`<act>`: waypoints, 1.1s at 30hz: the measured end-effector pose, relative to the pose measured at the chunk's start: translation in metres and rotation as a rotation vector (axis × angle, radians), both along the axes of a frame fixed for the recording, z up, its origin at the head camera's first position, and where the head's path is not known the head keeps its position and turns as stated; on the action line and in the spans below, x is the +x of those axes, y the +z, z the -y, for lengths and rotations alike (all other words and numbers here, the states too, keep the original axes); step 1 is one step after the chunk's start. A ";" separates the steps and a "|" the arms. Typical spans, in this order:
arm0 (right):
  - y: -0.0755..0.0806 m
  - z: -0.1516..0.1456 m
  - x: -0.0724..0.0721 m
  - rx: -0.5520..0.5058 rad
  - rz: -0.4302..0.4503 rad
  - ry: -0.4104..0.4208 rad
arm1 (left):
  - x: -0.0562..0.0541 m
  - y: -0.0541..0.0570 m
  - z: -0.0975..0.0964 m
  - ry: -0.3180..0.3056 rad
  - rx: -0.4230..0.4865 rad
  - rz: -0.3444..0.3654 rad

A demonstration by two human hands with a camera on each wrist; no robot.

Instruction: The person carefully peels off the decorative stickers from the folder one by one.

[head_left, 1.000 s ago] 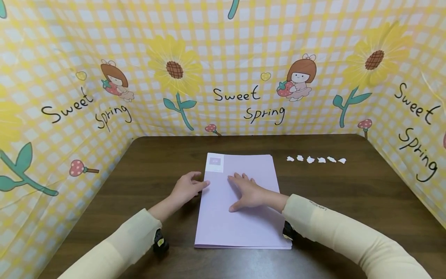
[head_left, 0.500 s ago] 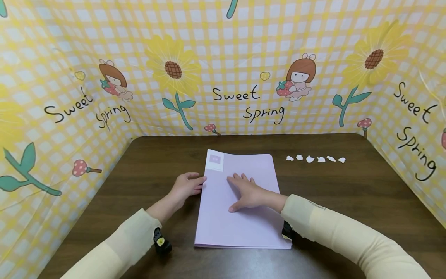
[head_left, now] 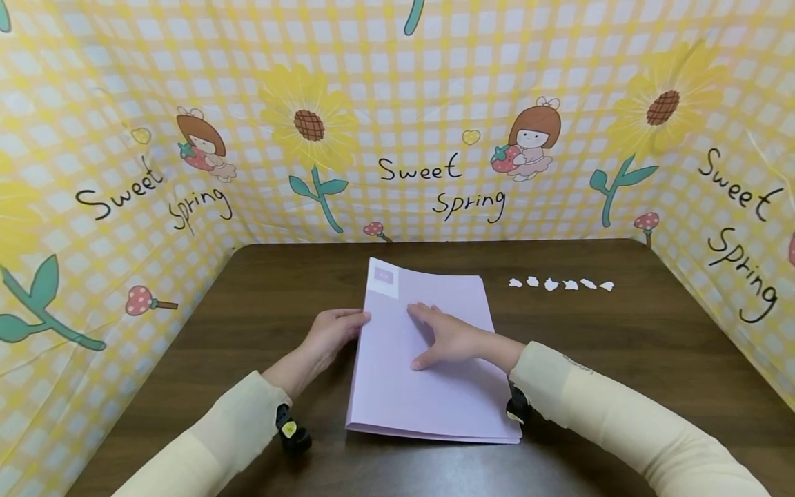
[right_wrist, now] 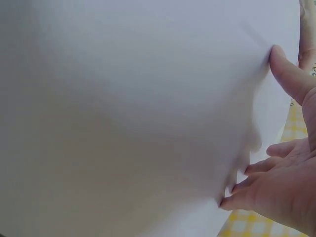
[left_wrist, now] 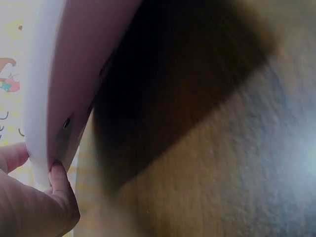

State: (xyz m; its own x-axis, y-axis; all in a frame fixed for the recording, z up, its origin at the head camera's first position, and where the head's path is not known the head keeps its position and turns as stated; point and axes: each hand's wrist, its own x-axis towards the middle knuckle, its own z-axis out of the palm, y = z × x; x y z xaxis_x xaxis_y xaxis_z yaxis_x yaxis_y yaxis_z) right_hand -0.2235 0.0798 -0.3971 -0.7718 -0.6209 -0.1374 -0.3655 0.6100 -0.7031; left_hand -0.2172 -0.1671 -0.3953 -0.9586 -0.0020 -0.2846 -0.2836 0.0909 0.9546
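Note:
A lavender folder point(head_left: 391, 386) lies on the table with a white label point(head_left: 383, 279) at its far left corner. Its left side is raised off the table. With thumb and fingers, my left hand point(head_left: 326, 338) pinches that left edge; in the left wrist view the thumb and a finger sit on opposite faces of the folder point(left_wrist: 84, 59). My right hand point(head_left: 456, 338) rests on the cover with fingers spread. The right wrist view has its fingertips touching the pale cover point(right_wrist: 123, 98).
Several small white scraps point(head_left: 551, 284) stand in a row on the brown table point(head_left: 577, 345), right of the folder. A yellow checked cloth point(head_left: 410, 110) with printed flowers walls in the back and sides.
My left hand has moved in from beside the folder and taken hold of its left edge. That edge has risen. The right hand has shifted slightly on the cover.

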 end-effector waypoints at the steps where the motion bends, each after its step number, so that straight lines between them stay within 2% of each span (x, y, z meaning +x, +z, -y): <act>1: 0.001 -0.001 0.000 -0.013 0.001 -0.001 | 0.000 0.000 0.000 -0.002 0.015 0.000; 9: 0.011 -0.005 -0.002 -0.036 -0.007 0.011 | 0.001 0.011 -0.003 -0.007 0.123 0.022; 13: 0.015 -0.008 -0.004 -0.061 -0.011 0.007 | 0.002 0.016 -0.004 -0.026 0.191 -0.010; 18: 0.023 -0.012 -0.006 -0.122 0.006 -0.024 | 0.005 0.021 -0.005 -0.085 0.261 -0.059; 22: 0.034 -0.014 -0.004 -0.182 0.015 -0.056 | 0.008 0.027 -0.006 -0.150 0.310 -0.065; 29: 0.057 -0.010 0.000 -0.319 0.076 -0.072 | 0.011 0.032 -0.013 -0.361 0.406 -0.130; 33: 0.067 -0.010 0.003 -0.357 0.092 -0.095 | 0.014 0.031 -0.019 -0.454 0.468 -0.146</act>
State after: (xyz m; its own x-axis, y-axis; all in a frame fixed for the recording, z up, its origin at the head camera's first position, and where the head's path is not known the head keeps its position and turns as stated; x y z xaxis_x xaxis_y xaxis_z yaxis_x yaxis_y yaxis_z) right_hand -0.2205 0.0896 -0.3303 -0.8230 -0.5680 0.0037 -0.2447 0.3487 -0.9047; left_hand -0.2028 -0.1481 -0.3643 -0.8639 0.5030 -0.0243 -0.1797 -0.2627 0.9480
